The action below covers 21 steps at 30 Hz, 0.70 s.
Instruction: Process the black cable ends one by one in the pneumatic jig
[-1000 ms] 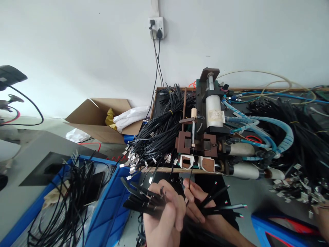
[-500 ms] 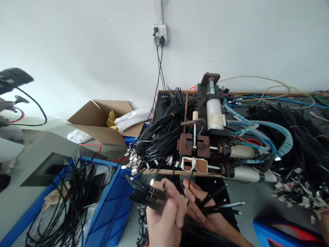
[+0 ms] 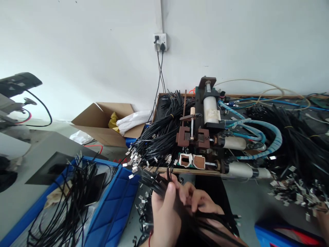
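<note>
Held black cables (image 3: 151, 182) sit just off the near edge of the surface (image 3: 164, 169), below the clamp blocks. Left hand (image 3: 166, 214): grip closed round the bunch, thumb on top, ends fanning out to the left. Right hand (image 3: 202, 200): grip closed on cables too, fingers bent, lengths trailing to the lower right; exact finger contact blurred

Main risk, my read: slipping. Many thin, loose lengths in one fist, so easing the left grip to free one could let others slide out and drop between the surface and the blue crate (image 3: 113, 206). Crossed strands between the hands could also snag, and a pull on one may drag its neighbours

Next out, the cable heap (image 3: 164, 132) on the left part of the surface has tagged ends (image 3: 133, 161) poking over the near-left corner, close to the held ends; they could hook together or get mixed

Brown clamp blocks (image 3: 183, 136) stand apart, white-edged pads (image 3: 199, 162) nearly meet at the near edge. Fingers or a stray strand drifting up there could get pinched if the cylinders (image 3: 239, 169) move
</note>
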{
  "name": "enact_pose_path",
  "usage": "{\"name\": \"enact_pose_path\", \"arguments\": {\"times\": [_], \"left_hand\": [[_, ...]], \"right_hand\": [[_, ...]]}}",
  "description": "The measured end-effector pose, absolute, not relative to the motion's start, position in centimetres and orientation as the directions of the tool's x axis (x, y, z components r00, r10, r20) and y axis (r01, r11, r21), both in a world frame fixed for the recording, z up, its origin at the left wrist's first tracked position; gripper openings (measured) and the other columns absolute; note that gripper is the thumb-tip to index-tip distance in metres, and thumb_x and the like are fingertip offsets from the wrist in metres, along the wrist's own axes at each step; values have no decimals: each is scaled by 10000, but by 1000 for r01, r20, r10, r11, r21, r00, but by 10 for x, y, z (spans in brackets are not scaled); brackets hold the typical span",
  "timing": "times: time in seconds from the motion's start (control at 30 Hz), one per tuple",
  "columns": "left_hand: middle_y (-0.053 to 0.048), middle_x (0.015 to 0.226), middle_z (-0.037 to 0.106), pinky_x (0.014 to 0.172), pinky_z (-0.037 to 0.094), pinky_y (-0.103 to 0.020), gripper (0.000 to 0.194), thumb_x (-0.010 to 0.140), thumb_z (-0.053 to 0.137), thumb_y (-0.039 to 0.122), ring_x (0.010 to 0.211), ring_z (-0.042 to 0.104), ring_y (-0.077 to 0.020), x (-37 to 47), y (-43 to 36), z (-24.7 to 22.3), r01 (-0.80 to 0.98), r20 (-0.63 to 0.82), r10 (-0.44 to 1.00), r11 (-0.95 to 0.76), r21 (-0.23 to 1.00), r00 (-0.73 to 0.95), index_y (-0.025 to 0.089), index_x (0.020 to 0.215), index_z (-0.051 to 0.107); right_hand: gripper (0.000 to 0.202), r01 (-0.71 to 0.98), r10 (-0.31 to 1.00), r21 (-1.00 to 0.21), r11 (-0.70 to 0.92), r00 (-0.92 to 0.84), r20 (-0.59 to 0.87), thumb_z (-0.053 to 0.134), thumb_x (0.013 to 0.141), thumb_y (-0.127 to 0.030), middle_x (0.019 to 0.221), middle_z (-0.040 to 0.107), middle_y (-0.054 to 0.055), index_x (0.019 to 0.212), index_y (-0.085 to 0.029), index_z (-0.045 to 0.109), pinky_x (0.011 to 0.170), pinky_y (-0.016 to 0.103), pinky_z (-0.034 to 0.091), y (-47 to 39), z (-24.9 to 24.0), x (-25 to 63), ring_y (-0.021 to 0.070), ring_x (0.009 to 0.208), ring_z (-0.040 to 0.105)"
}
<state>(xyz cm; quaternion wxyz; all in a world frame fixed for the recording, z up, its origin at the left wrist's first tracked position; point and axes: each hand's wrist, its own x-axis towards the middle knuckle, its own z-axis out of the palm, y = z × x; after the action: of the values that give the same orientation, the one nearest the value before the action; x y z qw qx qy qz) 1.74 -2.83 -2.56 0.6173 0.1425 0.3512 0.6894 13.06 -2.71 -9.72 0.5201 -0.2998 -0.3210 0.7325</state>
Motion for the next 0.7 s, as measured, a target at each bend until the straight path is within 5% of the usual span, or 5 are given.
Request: {"name": "enact_pose_path", "arguments": {"times": [0.1, 0.2, 0.27, 0.47, 0.7], "left_hand": [[-11, 755, 684, 660, 558, -258, 173, 884, 868, 352, 690, 633, -160, 20, -26, -26, -723, -236, 929, -47, 690, -285, 217, 879, 760], [-27, 826, 706, 773, 582, -278, 204, 845, 899, 358, 779, 667, -173, 23, -26, -29, -679, -215, 911, -91, 728, -353, 195, 865, 779], [-23, 802, 699, 768, 574, -278, 209, 856, 886, 376, 759, 657, -169, 26, -27, -32, -651, -204, 912, -85, 754, -356, 195, 872, 782], [-11, 729, 657, 621, 517, -268, 273, 862, 868, 430, 662, 616, -167, 24, -21, -48, -565, -99, 951, -90, 820, -294, 192, 808, 745], [-7, 702, 660, 657, 521, -262, 308, 830, 892, 444, 677, 620, -170, 25, -16, -47, -472, -72, 957, -72, 879, -280, 194, 751, 731]], "right_hand": [[403, -505, 928, -862, -53, -343, 143, 749, 779, -615, 806, 675, 63, 530, -298, 747, 876, 460, 492, -31, -89, 139, 295, 871, 619], [656, -408, 875, -910, 72, -412, 254, 475, 1019, -582, 563, 614, 60, 472, -258, 636, 746, 445, 443, -33, -86, 145, 254, 660, 555], [640, -367, 930, -930, 17, -337, 150, 470, 1057, -563, 515, 547, 22, 520, -238, 598, 614, 373, 389, -35, -83, 145, 198, 546, 478], [431, -353, 963, -905, -239, -203, -175, 914, 773, -558, 640, 481, -73, 904, -217, 686, 528, 231, 302, -36, -69, 133, 113, 561, 370], [520, -370, 970, -899, -236, -144, -196, 862, 821, -607, 592, 491, -48, 666, -185, 601, 504, 209, 313, -34, -71, 133, 100, 546, 383]]}}
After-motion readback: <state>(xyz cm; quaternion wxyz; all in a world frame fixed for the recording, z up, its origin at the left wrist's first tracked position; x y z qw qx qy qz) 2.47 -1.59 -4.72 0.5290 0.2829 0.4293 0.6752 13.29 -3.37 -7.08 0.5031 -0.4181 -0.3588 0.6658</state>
